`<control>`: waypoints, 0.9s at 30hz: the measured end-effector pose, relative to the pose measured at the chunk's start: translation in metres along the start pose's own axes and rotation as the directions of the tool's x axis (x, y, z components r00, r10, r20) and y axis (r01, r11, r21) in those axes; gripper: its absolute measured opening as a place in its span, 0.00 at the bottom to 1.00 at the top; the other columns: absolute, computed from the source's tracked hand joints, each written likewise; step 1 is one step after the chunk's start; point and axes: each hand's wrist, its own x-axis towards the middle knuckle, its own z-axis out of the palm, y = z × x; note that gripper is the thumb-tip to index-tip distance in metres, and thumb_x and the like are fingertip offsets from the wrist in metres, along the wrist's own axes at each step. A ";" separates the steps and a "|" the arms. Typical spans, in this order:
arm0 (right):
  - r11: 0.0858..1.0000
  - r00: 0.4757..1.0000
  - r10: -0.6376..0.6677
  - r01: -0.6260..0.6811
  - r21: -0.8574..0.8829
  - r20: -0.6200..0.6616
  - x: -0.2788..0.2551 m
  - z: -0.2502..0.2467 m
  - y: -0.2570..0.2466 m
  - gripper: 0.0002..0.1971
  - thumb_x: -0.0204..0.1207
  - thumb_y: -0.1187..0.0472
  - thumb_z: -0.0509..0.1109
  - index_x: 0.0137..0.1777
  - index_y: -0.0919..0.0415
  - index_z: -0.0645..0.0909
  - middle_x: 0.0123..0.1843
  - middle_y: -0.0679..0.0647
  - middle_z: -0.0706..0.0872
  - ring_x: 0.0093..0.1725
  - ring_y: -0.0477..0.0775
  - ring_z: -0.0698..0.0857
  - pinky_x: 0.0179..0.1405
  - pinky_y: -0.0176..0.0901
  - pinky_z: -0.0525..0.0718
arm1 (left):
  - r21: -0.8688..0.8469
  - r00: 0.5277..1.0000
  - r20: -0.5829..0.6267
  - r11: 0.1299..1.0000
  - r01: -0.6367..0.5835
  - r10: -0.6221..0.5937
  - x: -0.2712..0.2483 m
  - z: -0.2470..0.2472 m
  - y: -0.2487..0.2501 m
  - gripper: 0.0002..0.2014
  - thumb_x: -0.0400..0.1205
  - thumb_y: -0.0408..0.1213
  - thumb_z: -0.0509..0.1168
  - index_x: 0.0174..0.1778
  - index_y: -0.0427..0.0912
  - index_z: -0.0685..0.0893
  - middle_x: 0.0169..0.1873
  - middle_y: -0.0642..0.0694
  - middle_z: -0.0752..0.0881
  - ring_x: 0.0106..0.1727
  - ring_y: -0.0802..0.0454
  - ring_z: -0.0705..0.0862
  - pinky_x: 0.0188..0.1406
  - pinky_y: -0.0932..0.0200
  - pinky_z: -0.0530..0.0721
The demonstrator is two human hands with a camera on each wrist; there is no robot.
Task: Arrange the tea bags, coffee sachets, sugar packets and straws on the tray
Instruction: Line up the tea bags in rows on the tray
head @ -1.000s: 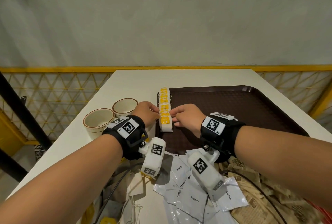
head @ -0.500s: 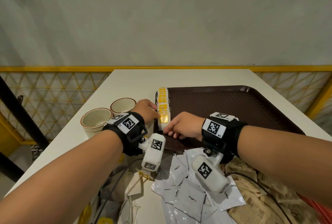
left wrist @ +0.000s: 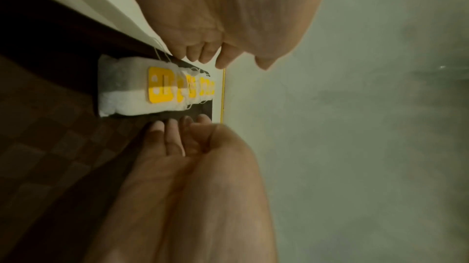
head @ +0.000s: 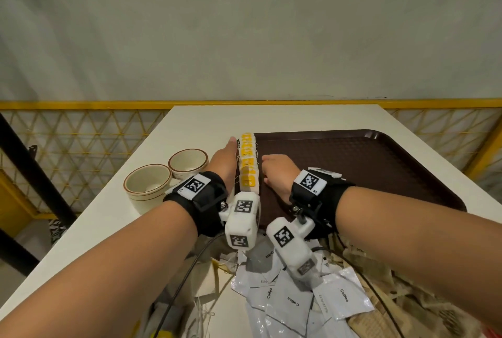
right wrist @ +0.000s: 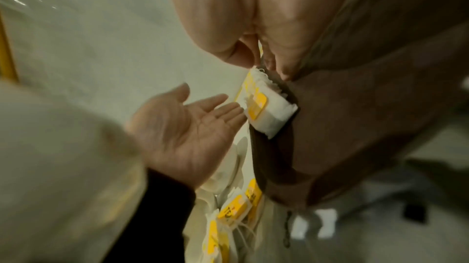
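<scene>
A row of white tea bags (head: 247,164) with yellow tags lies along the left edge of the brown tray (head: 353,169). My left hand (head: 225,164) lies flat against the row's left side, fingers straight, over the table. My right hand (head: 277,172) is on the tray at the row's right side, its loosely bent fingers touching the bags. In the left wrist view the row (left wrist: 162,86) runs between both hands. In the right wrist view my left hand (right wrist: 182,126) shows its bare palm beside the row (right wrist: 266,110). Silver coffee sachets (head: 293,302) lie piled near me.
Two cream cups (head: 148,185) (head: 187,161) stand left of the tray. Loose tea bags (right wrist: 236,211) lie at the tray's near corner. Brown printed paper packets (head: 380,283) and cables lie at the near right. A yellow railing (head: 81,105) borders the table.
My left hand has straightened and slid forward along the row's left side. My right hand moved from the row's near end to its right side, farther along.
</scene>
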 end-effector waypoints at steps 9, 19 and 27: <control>0.990 0.998 -0.028 0.019 0.140 0.065 0.018 0.020 0.004 0.11 0.79 0.62 0.57 0.37 0.47 0.71 0.48 0.58 0.80 0.48 0.55 0.78 0.62 0.59 0.81 | -0.033 0.993 0.108 0.999 0.041 -0.037 0.002 0.002 0.005 0.27 0.88 0.57 0.43 0.66 0.42 0.78 0.49 0.49 0.81 0.49 0.55 0.80 0.53 0.63 0.71; 0.990 0.994 -0.031 0.015 0.143 0.107 0.024 0.006 0.013 0.14 0.79 0.67 0.59 0.40 0.45 0.75 0.41 0.47 0.78 0.52 0.54 0.78 0.65 0.56 0.79 | -0.007 0.994 0.097 0.999 0.042 -0.041 0.017 0.000 0.012 0.32 0.88 0.55 0.46 0.80 0.35 0.63 0.78 0.40 0.68 0.79 0.46 0.67 0.75 0.53 0.63; 0.973 0.997 -0.011 -0.009 0.231 0.083 0.040 -0.001 0.019 0.19 0.78 0.68 0.62 0.69 0.69 0.78 0.52 0.59 0.84 0.53 0.55 0.79 0.68 0.57 0.80 | 0.039 1.000 0.026 0.999 -0.009 0.008 0.036 0.000 0.011 0.30 0.88 0.51 0.52 0.73 0.26 0.71 0.73 0.31 0.74 0.74 0.34 0.72 0.73 0.45 0.71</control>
